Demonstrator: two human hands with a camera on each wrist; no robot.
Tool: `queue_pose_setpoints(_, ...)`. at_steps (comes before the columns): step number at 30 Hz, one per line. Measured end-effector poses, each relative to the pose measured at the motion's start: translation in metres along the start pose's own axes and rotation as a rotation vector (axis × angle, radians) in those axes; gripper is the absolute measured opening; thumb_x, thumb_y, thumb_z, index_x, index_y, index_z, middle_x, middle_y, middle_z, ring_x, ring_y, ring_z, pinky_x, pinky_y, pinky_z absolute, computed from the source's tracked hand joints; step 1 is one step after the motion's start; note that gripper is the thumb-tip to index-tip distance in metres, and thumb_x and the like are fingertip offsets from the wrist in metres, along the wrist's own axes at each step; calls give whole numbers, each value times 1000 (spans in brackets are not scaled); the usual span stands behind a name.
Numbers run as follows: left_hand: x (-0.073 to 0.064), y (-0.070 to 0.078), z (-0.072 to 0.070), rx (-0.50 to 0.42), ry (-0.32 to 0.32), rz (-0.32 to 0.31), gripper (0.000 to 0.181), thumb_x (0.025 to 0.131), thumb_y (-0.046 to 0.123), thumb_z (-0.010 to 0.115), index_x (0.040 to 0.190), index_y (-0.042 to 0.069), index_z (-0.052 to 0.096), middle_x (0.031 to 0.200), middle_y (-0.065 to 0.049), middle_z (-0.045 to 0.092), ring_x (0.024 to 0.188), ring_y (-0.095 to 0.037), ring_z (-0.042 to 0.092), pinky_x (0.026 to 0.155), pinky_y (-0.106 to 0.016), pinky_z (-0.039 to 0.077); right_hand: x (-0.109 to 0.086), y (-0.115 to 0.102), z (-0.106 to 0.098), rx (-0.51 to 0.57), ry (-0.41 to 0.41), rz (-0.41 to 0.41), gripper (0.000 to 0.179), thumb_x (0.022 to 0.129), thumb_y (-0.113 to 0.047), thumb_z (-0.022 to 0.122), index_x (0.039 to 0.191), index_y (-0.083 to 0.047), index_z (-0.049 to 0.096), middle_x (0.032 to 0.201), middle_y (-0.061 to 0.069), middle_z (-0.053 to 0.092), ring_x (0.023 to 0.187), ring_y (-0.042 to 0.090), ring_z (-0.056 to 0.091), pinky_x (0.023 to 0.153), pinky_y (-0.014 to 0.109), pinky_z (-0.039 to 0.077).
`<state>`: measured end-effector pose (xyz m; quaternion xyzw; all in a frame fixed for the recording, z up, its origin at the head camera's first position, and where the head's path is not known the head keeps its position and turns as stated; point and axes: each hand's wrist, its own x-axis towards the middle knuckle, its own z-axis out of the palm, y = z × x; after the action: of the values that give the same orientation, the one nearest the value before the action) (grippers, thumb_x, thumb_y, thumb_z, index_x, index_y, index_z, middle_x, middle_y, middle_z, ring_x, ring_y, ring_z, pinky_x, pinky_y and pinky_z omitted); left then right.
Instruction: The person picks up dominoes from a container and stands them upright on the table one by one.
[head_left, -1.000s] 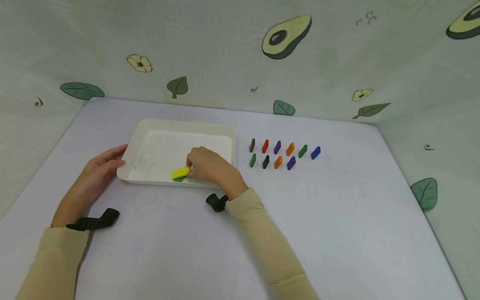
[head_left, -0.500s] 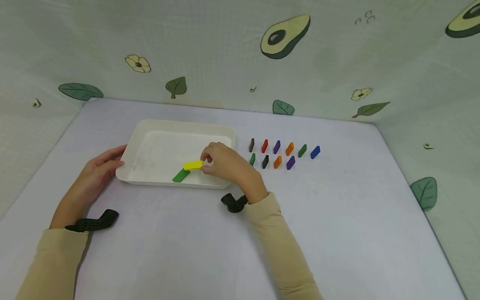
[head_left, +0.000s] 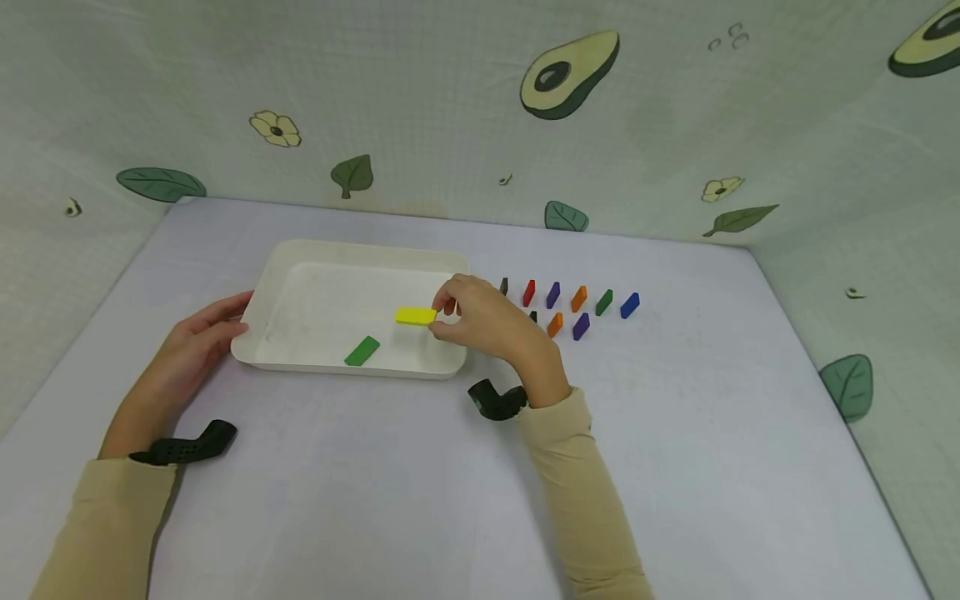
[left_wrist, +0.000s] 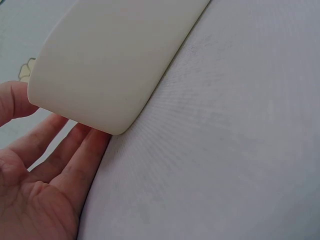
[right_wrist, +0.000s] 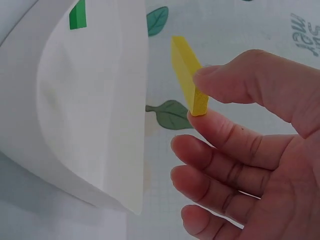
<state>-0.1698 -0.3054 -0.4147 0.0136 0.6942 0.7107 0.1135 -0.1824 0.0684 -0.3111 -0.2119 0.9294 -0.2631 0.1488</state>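
Note:
The right hand point(head_left: 483, 317) pinches one end of a yellow rectangular block point(head_left: 416, 316) between thumb and index finger, over the right part of the white tray point(head_left: 352, 250). Its other fingers hang loosely bent below, as the right wrist view shows. A green block point(head_left: 362, 351) lies on the tray floor near the front wall. At the tray's left end, the left hand point(head_left: 191, 350) holds the edge. In the left wrist view its thumb is at the tray's rim, and the other fingers point(left_wrist: 75, 160) reach against the end wall, their tips hidden.
Right of the tray, small blocks stand on edge in two rows, among them a red block point(head_left: 529, 292), a blue block point(head_left: 630, 305) and a purple block point(head_left: 581, 326). The right hand hides part of the front row. A patterned cloth point(head_left: 420, 100) rises behind the white table point(head_left: 712, 433).
The right hand has lifted the yellow block off the green one and carried it right and slightly back. The green block is uncovered. The left hand has stayed at the tray's end.

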Motion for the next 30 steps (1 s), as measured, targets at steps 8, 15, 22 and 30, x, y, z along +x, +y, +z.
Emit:
queue_pose_setpoints(8,0,-1,1,-1,7,-2,52,95,14,51,144,9,34,132,10,44,109,6,49,83,-6,42,-14,7,-11,43,38,41,23,82,-24,63,100,-10,59,96,1,55,92,16,50,77,27,47)
queue_pose_setpoints(15,0,0,0,1,1,-5,52,96,14,51,144,8,33,134,11,43,111,7,47,85,-5,40,-28,18,-20,95,89,28,21,79,-22,62,96,-11,57,93,2,54,91,18,48,74,29,44)
queue_pose_setpoints(22,0,0,0,-5,-2,-1,51,96,14,51,144,9,34,131,12,45,109,6,49,84,-5,41,-47,28,-32,89,154,13,24,80,-21,63,100,-8,57,95,3,57,91,19,50,74,29,45)
queue_pose_setpoints(30,0,0,0,-23,0,4,50,95,12,52,143,9,36,129,13,47,108,6,50,84,-6,42,-63,42,-43,79,220,0,24,82,-16,63,102,-4,58,92,8,57,86,22,51,71,30,44)
